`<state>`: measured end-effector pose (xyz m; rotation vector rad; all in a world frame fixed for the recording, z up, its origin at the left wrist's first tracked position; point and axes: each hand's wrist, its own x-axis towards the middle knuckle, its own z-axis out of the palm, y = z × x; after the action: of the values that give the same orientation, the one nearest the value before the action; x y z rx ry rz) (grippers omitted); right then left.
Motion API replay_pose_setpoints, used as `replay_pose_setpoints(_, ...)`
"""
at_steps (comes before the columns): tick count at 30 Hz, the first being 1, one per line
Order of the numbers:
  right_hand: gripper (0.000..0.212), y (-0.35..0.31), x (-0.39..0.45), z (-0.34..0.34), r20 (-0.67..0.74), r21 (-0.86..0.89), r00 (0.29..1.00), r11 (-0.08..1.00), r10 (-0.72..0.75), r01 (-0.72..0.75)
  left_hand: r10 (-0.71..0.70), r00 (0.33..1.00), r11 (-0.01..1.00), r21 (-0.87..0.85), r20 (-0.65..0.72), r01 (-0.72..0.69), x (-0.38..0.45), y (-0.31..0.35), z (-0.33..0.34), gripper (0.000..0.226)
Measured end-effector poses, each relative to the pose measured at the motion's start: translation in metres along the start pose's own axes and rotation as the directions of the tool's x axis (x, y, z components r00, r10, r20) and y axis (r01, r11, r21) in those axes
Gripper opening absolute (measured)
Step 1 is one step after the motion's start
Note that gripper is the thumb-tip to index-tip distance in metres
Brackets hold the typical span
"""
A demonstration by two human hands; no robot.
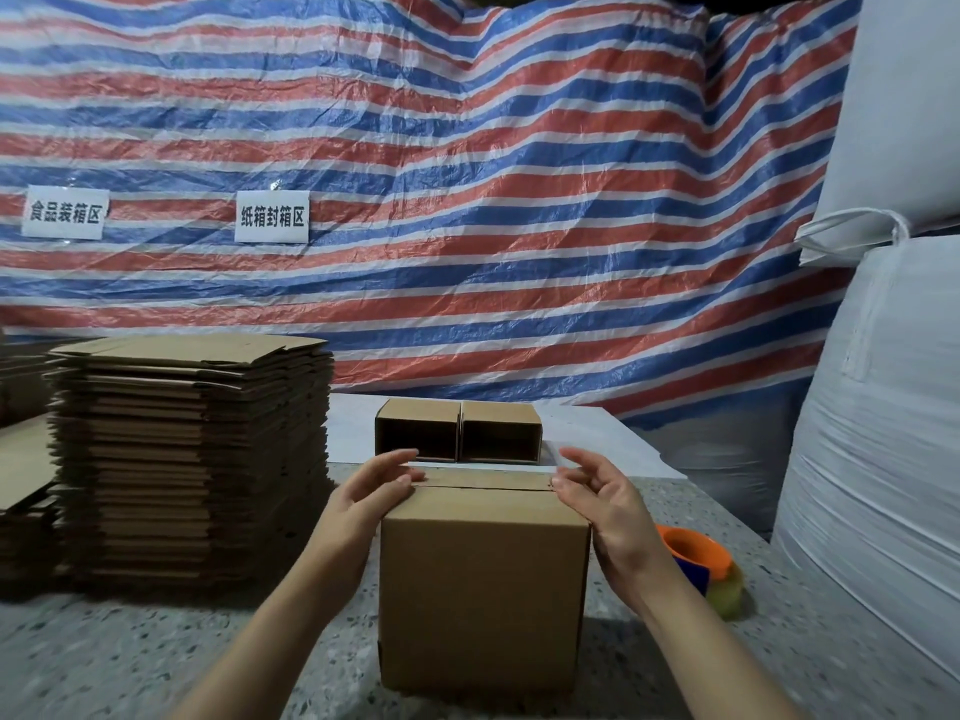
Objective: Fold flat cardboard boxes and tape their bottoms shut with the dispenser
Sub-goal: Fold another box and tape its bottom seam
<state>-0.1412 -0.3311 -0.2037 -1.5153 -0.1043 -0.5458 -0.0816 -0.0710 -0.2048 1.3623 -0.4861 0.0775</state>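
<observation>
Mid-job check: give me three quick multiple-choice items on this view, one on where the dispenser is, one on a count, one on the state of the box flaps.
1. Where is the tape dispenser?
A. On the flat stack
B. On the table, right of the box
C. In the left hand

2. How many folded boxes lie on their sides behind the box being worked on?
A. Two
B. Four
C. None

3. The top flaps of the box are:
A. Standing upright
B. Torn off
C. Folded shut, seam untaped

Answers: 1 B, it lies beside the right hand. 2 A, two open boxes sit side by side. 3 C, the flaps meet flat; no tape visible.
</observation>
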Motion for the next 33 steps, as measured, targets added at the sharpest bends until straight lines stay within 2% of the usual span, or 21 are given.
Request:
replay_pose_setpoints(3,0.024,0.005,0.002,0.001,-0.057,0.013,0.998,1.000,-0.009,0.010,0.018,0.997,1.000,-0.004,-0.069,-0.018,-0.002,-0.005,0.003,0.022)
replay_pose_setpoints(7,0.018,0.008,0.001,0.002,-0.081,0.022,0.997,1.000,-0.013,0.014,0.026,0.999,0.997,0.071,-0.037,-0.023,-0.004,0.002,0.002,0.025)
replay_pose_setpoints(9,0.017,0.007,0.001,0.002,-0.078,0.016,0.997,1.000,-0.011,0.012,-0.002,1.000,0.980,0.200,0.029,-0.004,-0.001,0.014,-0.001,0.025)
replay_pose_setpoints(11,0.016,0.005,0.001,0.002,-0.069,0.006,0.998,1.000,-0.001,0.002,-0.074,0.990,0.913,0.407,0.121,0.019,0.004,0.034,-0.002,0.026)
replay_pose_setpoints(13,0.015,0.004,0.001,0.002,-0.062,-0.007,0.998,1.000,0.007,-0.008,-0.104,0.976,0.743,0.668,0.190,-0.051,0.011,0.053,0.003,0.022)
replay_pose_setpoints(15,0.014,0.003,0.001,0.002,-0.063,-0.020,0.998,1.000,0.012,-0.013,-0.048,0.965,0.433,0.877,0.256,-0.211,0.014,0.065,0.019,0.019)
replay_pose_setpoints(16,0.014,0.002,0.001,0.002,-0.063,-0.025,0.998,1.000,0.015,-0.016,-0.026,0.957,0.297,0.916,0.289,-0.269,0.014,0.069,0.031,0.024)
replay_pose_setpoints(17,0.014,0.002,0.000,0.003,-0.062,-0.030,0.998,0.999,0.017,-0.019,-0.014,0.947,0.231,0.923,0.320,-0.308,0.015,0.069,0.043,0.034)
replay_pose_setpoints(20,0.014,0.001,0.000,0.003,-0.061,-0.042,0.998,0.999,0.019,-0.021,-0.059,0.901,0.213,0.887,0.429,-0.409,0.018,0.060,0.070,0.054)
replay_pose_setpoints(24,0.014,-0.002,-0.002,0.004,-0.061,-0.026,0.998,1.000,0.008,-0.010,-0.286,0.844,0.140,0.891,0.454,-0.432,0.025,0.036,0.077,0.062)
replay_pose_setpoints(29,0.017,-0.008,0.004,-0.006,-0.004,0.010,0.996,0.996,0.086,-0.086,-0.305,0.839,0.138,0.893,0.451,-0.429,0.030,0.031,0.075,0.066)
replay_pose_setpoints(31,0.024,-0.013,0.018,-0.023,-0.049,0.051,0.993,0.993,0.111,-0.109,-0.303,0.840,0.145,0.893,0.451,-0.427,0.030,0.032,0.074,0.067)
replay_pose_setpoints(32,0.030,-0.015,0.027,-0.034,-0.114,-0.005,0.985,0.991,0.133,-0.134,-0.303,0.840,0.152,0.893,0.450,-0.424,0.029,0.031,0.074,0.069)
replay_pose_setpoints(33,0.037,-0.017,0.037,-0.045,-0.193,-0.165,0.971,0.970,0.144,-0.177,-0.301,0.840,0.159,0.893,0.451,-0.422,0.028,0.031,0.074,0.070)
